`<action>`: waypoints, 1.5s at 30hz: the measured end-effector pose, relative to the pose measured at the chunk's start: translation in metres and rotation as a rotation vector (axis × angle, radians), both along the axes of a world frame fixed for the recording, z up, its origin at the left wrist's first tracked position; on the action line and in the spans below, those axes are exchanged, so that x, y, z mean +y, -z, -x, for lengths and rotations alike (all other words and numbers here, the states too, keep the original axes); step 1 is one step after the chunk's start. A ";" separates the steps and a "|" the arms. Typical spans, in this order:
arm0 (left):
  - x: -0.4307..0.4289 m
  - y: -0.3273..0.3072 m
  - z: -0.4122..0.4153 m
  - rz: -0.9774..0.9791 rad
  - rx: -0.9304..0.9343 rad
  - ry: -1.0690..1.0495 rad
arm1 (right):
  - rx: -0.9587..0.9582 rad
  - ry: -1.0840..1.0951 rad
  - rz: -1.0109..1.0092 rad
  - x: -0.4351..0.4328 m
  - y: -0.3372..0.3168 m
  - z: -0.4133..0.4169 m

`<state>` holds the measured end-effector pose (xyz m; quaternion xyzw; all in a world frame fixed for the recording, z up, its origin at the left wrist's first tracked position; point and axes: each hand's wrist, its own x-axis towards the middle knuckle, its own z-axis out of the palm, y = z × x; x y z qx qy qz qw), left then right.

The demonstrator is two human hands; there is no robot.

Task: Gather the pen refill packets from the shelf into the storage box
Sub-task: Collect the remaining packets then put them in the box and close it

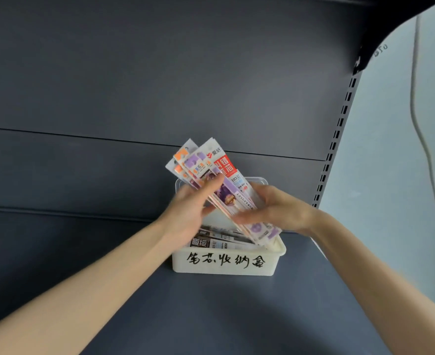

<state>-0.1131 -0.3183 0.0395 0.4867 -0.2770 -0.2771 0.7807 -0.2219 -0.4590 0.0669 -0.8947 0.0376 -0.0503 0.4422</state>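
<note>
White plastic storage box sat on the dark shelf, with loose packets lying flat inside. Above it a fan of pen refill packets stood tilted, tops toward the back panel. The left grip pinched the fan mid-length, thumb across its front. The right grip, blurred, held its lower end over the box's right corner.
</note>
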 end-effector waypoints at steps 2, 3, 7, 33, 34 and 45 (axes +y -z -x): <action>0.015 0.000 -0.018 0.054 -0.038 -0.133 | 0.128 0.052 0.165 -0.010 -0.004 -0.004; 0.023 0.000 -0.026 0.029 -0.081 -0.217 | 0.194 0.070 0.226 -0.013 -0.005 -0.007; 0.038 0.012 -0.030 -0.304 -0.414 -0.247 | 0.377 0.022 0.368 -0.016 -0.007 -0.022; 0.028 0.035 -0.039 -1.080 -1.312 -0.004 | 0.314 0.053 0.504 -0.010 0.026 -0.006; 0.028 0.031 -0.038 -1.099 -1.315 0.025 | 0.364 0.039 0.494 -0.010 0.030 -0.005; 0.030 0.029 -0.032 -1.289 -1.413 0.236 | 0.303 0.078 0.732 -0.004 0.042 -0.015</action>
